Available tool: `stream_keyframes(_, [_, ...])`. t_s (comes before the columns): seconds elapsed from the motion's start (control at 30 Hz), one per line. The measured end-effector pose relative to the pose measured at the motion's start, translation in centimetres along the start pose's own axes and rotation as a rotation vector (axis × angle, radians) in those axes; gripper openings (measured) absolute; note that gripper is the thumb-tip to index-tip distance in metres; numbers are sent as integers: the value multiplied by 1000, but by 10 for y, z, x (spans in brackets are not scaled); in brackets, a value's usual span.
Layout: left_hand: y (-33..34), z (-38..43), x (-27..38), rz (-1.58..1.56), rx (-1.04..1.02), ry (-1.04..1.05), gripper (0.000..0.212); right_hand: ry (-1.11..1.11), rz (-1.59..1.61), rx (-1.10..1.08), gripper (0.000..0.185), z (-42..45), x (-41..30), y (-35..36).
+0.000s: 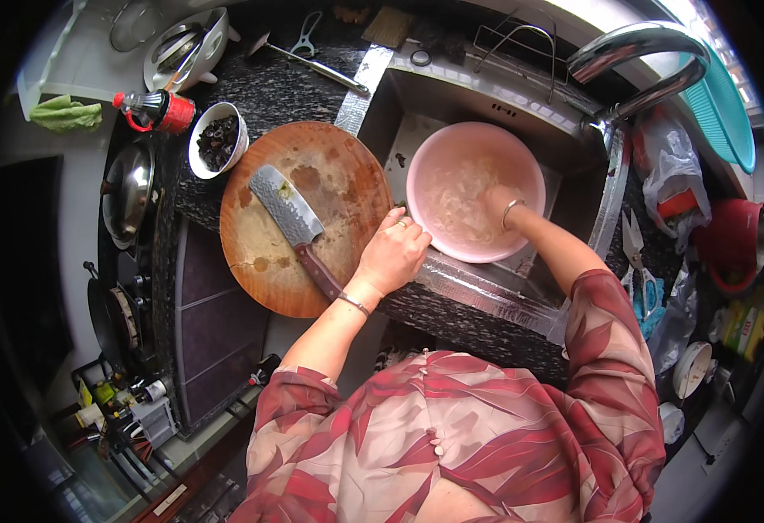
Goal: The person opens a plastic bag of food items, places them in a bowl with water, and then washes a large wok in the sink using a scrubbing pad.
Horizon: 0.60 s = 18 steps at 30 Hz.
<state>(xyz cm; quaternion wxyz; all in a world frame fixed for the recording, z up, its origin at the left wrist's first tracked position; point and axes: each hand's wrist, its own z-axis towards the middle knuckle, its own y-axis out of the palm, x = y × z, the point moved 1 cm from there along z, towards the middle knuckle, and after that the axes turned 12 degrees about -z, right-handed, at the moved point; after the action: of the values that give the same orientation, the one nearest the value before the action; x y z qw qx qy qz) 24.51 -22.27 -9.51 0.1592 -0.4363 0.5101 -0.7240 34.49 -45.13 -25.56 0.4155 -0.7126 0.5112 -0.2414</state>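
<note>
A pink plastic basin (475,243) with cloudy water stands in the steel sink (392,108). My right hand (496,202) is sunk in that water, so its fingers are hidden. My left hand (396,250), fingers curled, is at the basin's near left rim, beside the chopping board; whether it grips the rim is unclear. On the round wooden chopping board (349,163) lies a cleaver (287,206) with a brown handle, green scraps on its blade. A white bowl (241,140) of dark pieces, perhaps wood ear fungus, stands beyond the board.
A chrome faucet (643,49) arches over the sink's far right. Kitchen scissors (637,252) and a plastic bag (673,170) lie to the right. At the upper left are a red-labelled bottle (176,112), a peeler (305,39) and a white colander (209,59). A lidded pan (130,189) sits left.
</note>
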Motion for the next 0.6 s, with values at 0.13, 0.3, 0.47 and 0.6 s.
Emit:
stream_keyframes(0.13, [-3,-2,1,-5,-12,-22,6,227,296,98,52,1,8,-53])
stream_keyframes(0.3, [-2,1,2,20,-2,-4,10,129,-28,137,65,2,-46,-9])
stream_keyframes(0.47, [-3,-5,0,33,2,-28,7,5,85,10,41,15,-34,-6])
stream_keyframes(0.6, [-1,1,0,23,3,-7,7,48,479,151,32,21,18,-23])
